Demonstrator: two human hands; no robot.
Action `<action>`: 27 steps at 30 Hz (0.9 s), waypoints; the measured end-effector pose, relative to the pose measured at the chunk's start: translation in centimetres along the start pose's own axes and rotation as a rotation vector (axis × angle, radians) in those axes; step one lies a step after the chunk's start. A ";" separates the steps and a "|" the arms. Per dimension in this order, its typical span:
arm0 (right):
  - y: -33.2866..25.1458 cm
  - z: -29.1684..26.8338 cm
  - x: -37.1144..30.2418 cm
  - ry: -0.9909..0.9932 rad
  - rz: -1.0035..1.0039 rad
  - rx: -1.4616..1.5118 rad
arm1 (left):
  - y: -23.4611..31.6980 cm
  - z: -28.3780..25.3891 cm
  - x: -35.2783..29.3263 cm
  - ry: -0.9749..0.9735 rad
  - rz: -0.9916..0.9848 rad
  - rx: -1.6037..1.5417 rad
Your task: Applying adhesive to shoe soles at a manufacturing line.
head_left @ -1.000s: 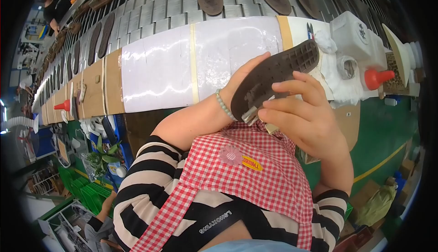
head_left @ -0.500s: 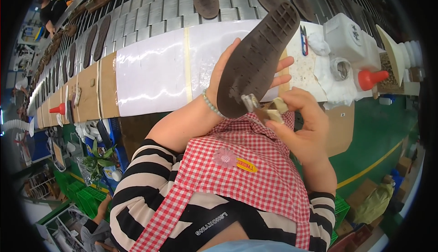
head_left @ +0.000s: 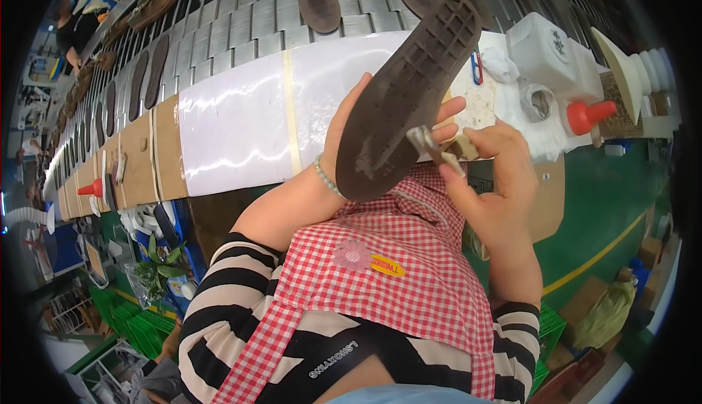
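A dark brown shoe sole (head_left: 406,97) lies tilted across my left hand (head_left: 341,130), its grid-patterned narrow end pointing away from me. My left palm bears it from beneath, and the fingertips show past its right edge. My right hand (head_left: 501,181) pinches a small brush-like tool (head_left: 433,146) with pale, blocky handle parts and a whitish tip. That tip is at the sole's right edge, near its broad end; whether it touches I cannot tell. A wet-looking patch shines on the sole's broad end.
More soles, such as this one (head_left: 316,0), lie on a slatted metal conveyor (head_left: 241,24) beyond the white-covered bench (head_left: 234,126). On the right stand white jugs (head_left: 541,49), a red-nozzled bottle (head_left: 589,116) and blue-and-red snips (head_left: 477,69). Another red nozzle (head_left: 91,188) sits at left.
The brush-like tool has moved up and right, from over the sole's broad end to its right edge. The sole has shifted slightly toward me and left. The soles on the conveyor sit slightly further left.
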State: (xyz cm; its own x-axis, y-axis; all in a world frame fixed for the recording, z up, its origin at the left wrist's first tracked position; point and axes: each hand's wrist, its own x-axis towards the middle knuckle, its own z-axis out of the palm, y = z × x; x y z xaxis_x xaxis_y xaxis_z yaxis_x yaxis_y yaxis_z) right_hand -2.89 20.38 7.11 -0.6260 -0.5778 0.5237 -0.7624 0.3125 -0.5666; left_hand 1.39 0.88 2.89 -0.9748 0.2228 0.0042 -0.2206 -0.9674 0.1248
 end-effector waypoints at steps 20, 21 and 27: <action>0.9 -1.2 1.0 0.140 -0.004 -0.010 | -1.3 0.1 -0.9 -0.072 0.065 0.299; 1.0 -1.2 1.0 0.142 -0.004 -0.011 | -1.3 0.0 -0.9 -0.091 0.054 0.262; 0.8 -1.7 1.4 0.186 0.122 -0.045 | -1.6 -0.4 -0.9 0.022 0.042 -0.036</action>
State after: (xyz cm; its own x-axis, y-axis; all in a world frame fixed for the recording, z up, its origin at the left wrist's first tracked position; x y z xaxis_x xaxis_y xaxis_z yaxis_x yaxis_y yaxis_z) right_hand -4.61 21.13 8.48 -0.7306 -0.3856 0.5636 -0.6828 0.4072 -0.6066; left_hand 2.55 2.15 2.27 -0.9837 0.1795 -0.0134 -0.1800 -0.9796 0.0891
